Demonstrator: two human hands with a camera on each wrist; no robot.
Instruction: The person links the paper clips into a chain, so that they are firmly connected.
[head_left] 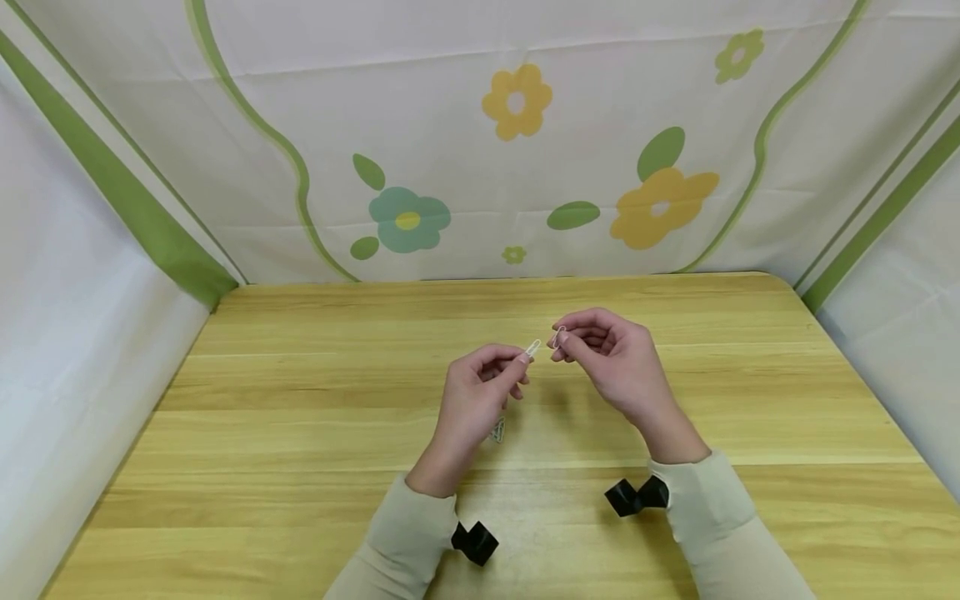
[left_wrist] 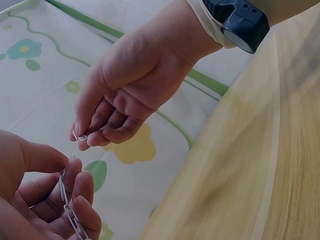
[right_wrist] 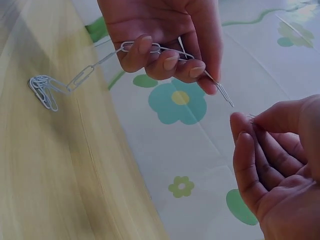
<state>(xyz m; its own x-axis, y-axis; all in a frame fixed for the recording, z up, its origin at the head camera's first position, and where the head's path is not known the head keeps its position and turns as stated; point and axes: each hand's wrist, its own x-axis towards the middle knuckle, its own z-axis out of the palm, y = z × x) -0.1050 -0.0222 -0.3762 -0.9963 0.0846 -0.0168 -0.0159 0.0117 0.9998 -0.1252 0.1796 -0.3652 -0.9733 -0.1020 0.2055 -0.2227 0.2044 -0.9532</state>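
Between thumb and forefinger, the left hand [head_left: 474, 387] pinches the end paper clip [head_left: 533, 347] of a linked chain. The chain [right_wrist: 82, 77] of pale paper clips runs past that hand's curled fingers and down to a small heap of clips [right_wrist: 44, 91] on the table, in the right wrist view. In the head view the left hand partly covers this heap. Just to the right and slightly higher, the right hand [head_left: 618, 358] pinches a single paper clip [head_left: 559, 337] by its fingertips. A small gap separates the two clips, both held above the table.
A wooden table [head_left: 300, 400] spreads under both hands. White cloth [head_left: 450, 108] with flowers and green stripes rises behind its far edge and at both sides. Black wrist devices sit at the left cuff [head_left: 480, 544] and the right cuff [head_left: 626, 497].
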